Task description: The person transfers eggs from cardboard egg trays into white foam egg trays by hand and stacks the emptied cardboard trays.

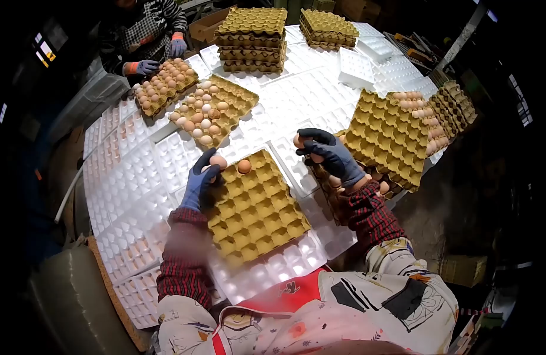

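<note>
My left hand (199, 182), in a blue-grey glove with dark fingertips, is closed around a pale brown egg (218, 161) over the far left corner of a yellow-brown egg tray (258, 207). One brown egg (244, 166) sits in that tray's far row; its other cups hold nothing. To the right of the tray, my gloved right hand (335, 155) is raised with its fingers curled round brown eggs (299, 141), at least two of them showing. Below my right forearm, more eggs (335, 181) sit in a tray partly hidden by the arm and another tray.
White molded foam trays (296, 89) cover the table. Partly filled egg trays (237, 97) stand at the far left, where a co-worker's gloved hands (144, 67) touch one. Stacked cardboard trays (252, 41) stand at the back; a tilted tray (388, 139) leans over eggs at right.
</note>
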Motion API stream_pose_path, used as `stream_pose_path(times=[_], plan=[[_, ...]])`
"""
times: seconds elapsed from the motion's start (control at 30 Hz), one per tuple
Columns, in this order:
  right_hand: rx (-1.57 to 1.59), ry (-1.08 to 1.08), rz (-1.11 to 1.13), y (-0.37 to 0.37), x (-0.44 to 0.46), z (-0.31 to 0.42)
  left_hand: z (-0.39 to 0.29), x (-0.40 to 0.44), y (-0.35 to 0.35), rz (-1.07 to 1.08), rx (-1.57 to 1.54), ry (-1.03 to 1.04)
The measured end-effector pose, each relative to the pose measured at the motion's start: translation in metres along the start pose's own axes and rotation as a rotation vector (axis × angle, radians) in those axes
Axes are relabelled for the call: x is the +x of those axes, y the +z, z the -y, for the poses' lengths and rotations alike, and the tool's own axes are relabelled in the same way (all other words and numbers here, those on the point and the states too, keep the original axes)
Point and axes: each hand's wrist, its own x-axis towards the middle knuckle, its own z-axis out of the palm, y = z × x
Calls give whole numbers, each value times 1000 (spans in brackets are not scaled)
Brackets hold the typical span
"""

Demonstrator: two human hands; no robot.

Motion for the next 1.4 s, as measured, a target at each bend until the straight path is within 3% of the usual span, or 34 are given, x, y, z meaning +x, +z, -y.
stream_pose_path(times=[0.03,0.07,0.1,0.13,0.17,0.2,0.23,0.27,0.3,0.33,0.37,0.4,0.43,0.47,0.53,0.63,0.67,0.7,0.77,0.87,0.93,0.97,1.1,1.2,1.23,1.3,1.33,1.37,1.4], plan=[[-626,-269,-16,-10,3,17,-26,-14,17,-8,-164,-51],[-969,-184,-60,-17,4,29,-27,-13,18,39,-110,-81],[-1558,-378,-61,-27,5,30,-29,-8,20,85,-57,-113],[-1741,-248,25,-24,9,35,-28,4,25,134,266,-108],[-1920,-118,113,-20,14,41,-17,16,33,179,748,51],[-1983,-15,148,-28,23,34,-7,28,41,154,1229,227],[-2045,82,192,-34,33,24,-5,22,64,16,1543,216],[-2145,-20,301,-14,26,40,1,28,78,17,1822,211],[-2201,-72,294,-23,33,30,38,49,75,-50,1905,167],[-2203,26,319,-21,38,29,57,58,74,17,1958,121],[-2163,-7,314,-24,40,25,36,47,87,19,1986,-7],[-2199,-38,288,-22,41,23,38,49,89,-66,1918,-48],[-2252,55,321,-10,41,28,22,39,89,-18,1856,-67],[-2296,-32,259,-35,49,9,13,27,76,-29,1677,21],[-2268,26,309,-25,45,21,15,9,44,-142,1241,206],[-2106,-9,34,-20,36,35,12,-38,-22,-332,736,352],[-1992,-146,-16,-13,37,34,10,-55,-58,-329,752,377],[-1873,-271,-65,-7,35,32,5,-75,-92,-379,861,228],[-1648,-479,-49,57,49,6,28,-101,-166,-620,1117,118],[-1287,-513,446,201,74,-41,20,-117,-212,-556,1444,-244],[-1315,-660,696,265,110,-108,31,-113,-232,-494,1557,-297],[-1483,-602,775,304,118,-126,30,-114,-237,-474,1528,-292],[-1759,-657,818,383,175,-212,47,-130,-266,-411,1466,-135],[-1954,-385,1040,405,198,-207,70,-133,-299,-559,990,276],[-1960,-377,1032,409,204,-212,72,-128,-308,-573,435,295],[-1531,-336,726,416,219,-227,53,-130,-307,-691,41,134],[-1306,-350,619,426,226,-240,46,-122,-300,-757,-98,190],[-1331,-447,531,431,219,-247,36,-115,-296,-775,-237,205],[-1507,-415,458,429,210,-262,48,-98,-304,-806,-87,360]])
